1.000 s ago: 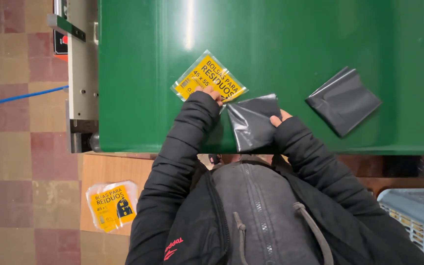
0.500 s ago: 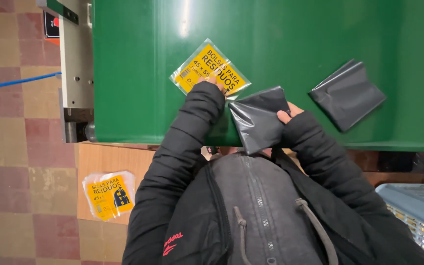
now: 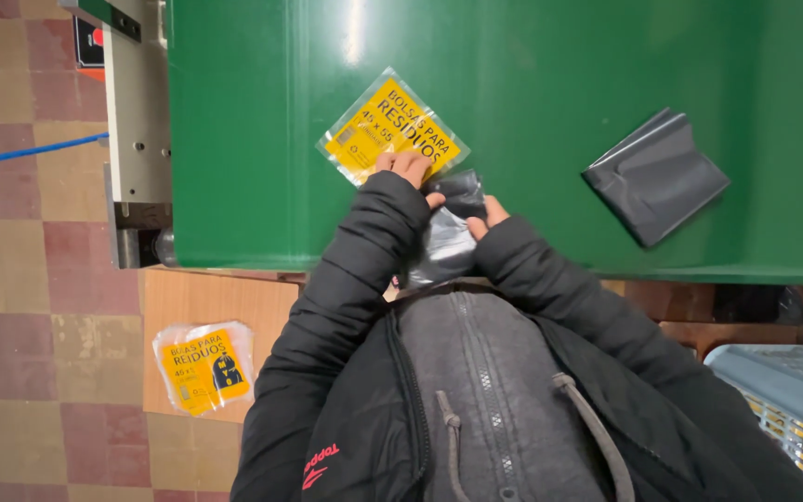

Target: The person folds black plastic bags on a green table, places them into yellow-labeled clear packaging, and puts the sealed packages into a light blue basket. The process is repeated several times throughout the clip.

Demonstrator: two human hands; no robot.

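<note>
My left hand (image 3: 409, 170) and my right hand (image 3: 487, 217) both grip a dark grey plastic bag (image 3: 448, 237), bunched close to my chest at the near edge of the green table (image 3: 253, 139). My left hand's fingers also rest on the lower corner of a clear packet with a yellow label (image 3: 388, 130) lying flat on the table. A second folded dark grey bag (image 3: 654, 177) lies to the right, apart from both hands. Black jacket sleeves cover my wrists.
A grey metal machine part (image 3: 137, 112) stands at the table's left end. Below, a wooden board (image 3: 206, 297) carries another yellow-labelled packet (image 3: 204, 366). A grey plastic crate (image 3: 783, 400) sits lower right. A blue cord (image 3: 30, 151) crosses the checkered tile floor.
The grey bag has been drawn off the table toward my chest and crumpled smaller. Both hands moved closer together.
</note>
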